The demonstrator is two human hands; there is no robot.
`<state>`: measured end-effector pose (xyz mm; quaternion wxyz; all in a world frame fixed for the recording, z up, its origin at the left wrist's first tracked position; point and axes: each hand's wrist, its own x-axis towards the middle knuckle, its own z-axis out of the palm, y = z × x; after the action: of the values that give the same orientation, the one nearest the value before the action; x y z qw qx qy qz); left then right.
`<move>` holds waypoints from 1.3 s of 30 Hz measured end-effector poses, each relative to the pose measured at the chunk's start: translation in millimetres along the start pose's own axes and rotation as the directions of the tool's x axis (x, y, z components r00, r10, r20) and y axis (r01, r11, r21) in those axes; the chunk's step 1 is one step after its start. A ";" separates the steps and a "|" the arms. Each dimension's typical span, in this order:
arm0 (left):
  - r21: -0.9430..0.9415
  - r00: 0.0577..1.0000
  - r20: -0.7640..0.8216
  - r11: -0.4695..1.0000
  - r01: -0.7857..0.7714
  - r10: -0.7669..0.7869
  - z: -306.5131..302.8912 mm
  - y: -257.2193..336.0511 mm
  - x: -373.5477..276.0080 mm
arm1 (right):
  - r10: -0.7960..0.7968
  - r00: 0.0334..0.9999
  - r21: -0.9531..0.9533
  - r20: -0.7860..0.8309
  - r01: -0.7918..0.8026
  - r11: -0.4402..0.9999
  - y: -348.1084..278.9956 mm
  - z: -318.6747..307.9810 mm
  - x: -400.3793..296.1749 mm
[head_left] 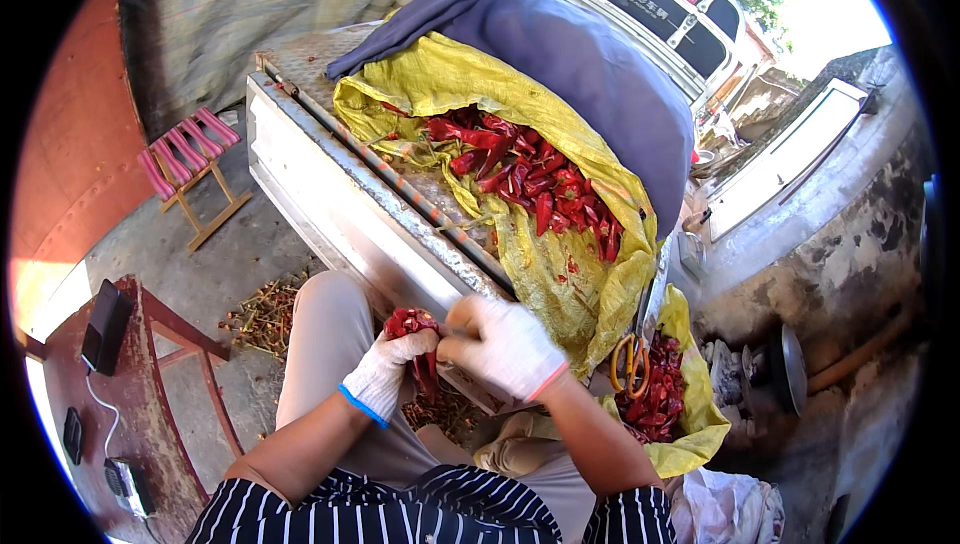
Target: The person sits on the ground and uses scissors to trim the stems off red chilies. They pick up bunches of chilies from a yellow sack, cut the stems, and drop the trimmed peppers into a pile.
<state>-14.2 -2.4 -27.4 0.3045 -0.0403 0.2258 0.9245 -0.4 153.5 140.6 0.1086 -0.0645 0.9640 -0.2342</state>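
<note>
My left hand (391,365), in a white knit glove with a blue cuff, is closed around a bunch of red chili peppers (409,324). Close beside it my gloved right hand (501,349) has bent fingers at the bunch's right side; a thin, blurred thing shows at the fingers, and I cannot tell what it is. In front of me red chili peppers (536,176) lie heaped in an open yellow woven sack (480,82) on a truck bed. Scissors with orange handles (630,366) hang at the bed's corner, above a second yellow sack (701,424) of red peppers.
The truck bed's white metal tailgate (337,199) stands before my knees. Cut stems (266,316) lie on the concrete floor. A folding stool (187,157) stands at the left, near a worn wooden bench (146,409) bearing dark devices. A dark blue cloth (570,56) covers the sack's far side.
</note>
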 end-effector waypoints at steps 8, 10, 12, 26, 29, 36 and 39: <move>-0.092 0.985 0.170 0.994 0.053 -0.037 2.4 0.3 -0.3 | 0.314 0.789 -0.186 -0.528 -0.468 0.864 112.1 -49.6 114.2; -0.066 0.977 0.209 0.996 0.053 -0.038 4.9 4.0 -2.3 | 0.360 0.773 -0.179 -0.523 -0.512 0.840 114.4 -46.7 119.8; -0.028 0.970 0.239 0.998 0.054 -0.045 6.2 6.3 -1.3 | 0.384 0.753 -0.127 -0.534 -0.521 0.844 119.0 -46.5 119.0; 0.065 0.977 0.210 0.997 -0.035 0.021 11.9 -0.6 -2.8 | 0.020 0.805 0.190 -0.593 0.116 0.975 32.2 68.2 -37.0; 0.140 0.984 0.180 0.990 -0.028 0.003 19.2 -0.1 -7.1 | 0.008 0.805 0.190 -0.594 0.130 0.973 26.5 99.7 -35.8; 0.242 0.989 0.145 0.970 -0.037 0.001 2.7 -2.5 -6.9 | -0.118 0.806 -0.033 -0.581 0.122 0.992 20.6 111.4 -39.6; 0.256 0.980 0.190 0.961 -0.108 0.059 -2.3 -13.6 -1.1 | -0.102 0.849 -0.112 -0.519 0.050 0.992 15.6 109.7 -44.2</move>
<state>-5.6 5.6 -34.5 0.2870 0.0945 0.3204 0.8978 67.5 127.0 46.2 -0.1702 -0.0416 0.9638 -0.2012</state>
